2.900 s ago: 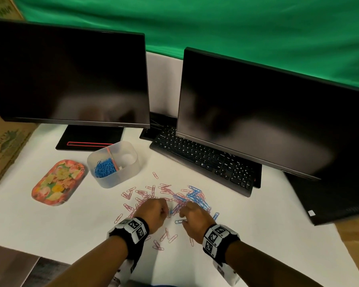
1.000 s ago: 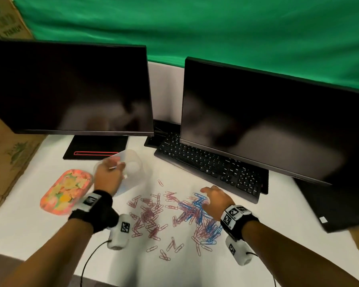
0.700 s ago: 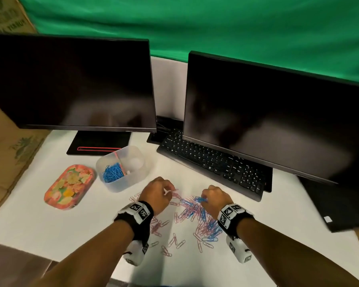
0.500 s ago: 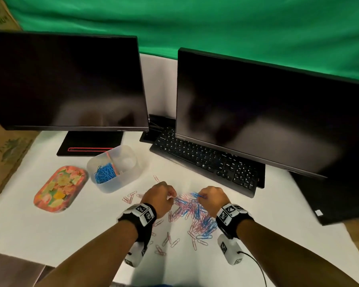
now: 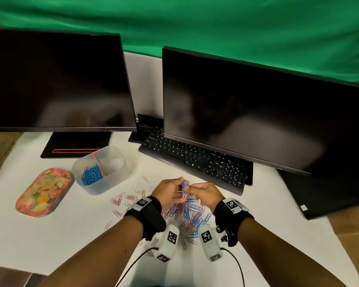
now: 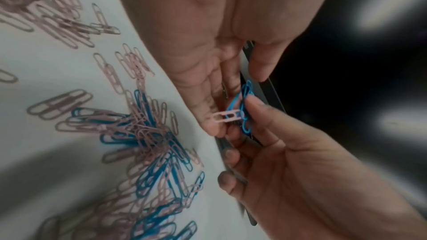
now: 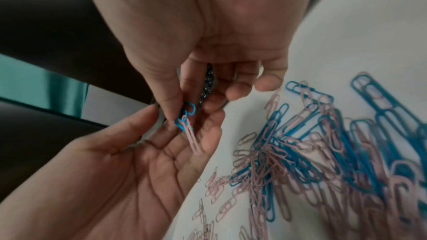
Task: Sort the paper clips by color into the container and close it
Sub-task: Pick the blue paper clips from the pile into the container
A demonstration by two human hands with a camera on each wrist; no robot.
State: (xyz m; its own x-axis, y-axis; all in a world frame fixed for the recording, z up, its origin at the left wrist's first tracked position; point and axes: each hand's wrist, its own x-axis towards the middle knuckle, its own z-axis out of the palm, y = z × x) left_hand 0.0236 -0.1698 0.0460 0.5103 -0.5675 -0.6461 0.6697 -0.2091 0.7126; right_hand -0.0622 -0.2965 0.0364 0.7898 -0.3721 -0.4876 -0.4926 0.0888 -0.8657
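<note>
Green backdrop cloth (image 5: 236,27) behind white table (image 5: 50,235), two dark monitors (image 5: 56,79).

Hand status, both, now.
Left hand: pinching the tangled clips.
Right hand: pinching the same clips.

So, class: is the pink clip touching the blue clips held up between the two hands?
Touching. In the left wrist view, the pink clip crosses and hooks into the blue clips, with no gap where they overlap.

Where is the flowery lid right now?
In the head view the flowery lid lies on the white table, far left, just left of the clear container.
</note>
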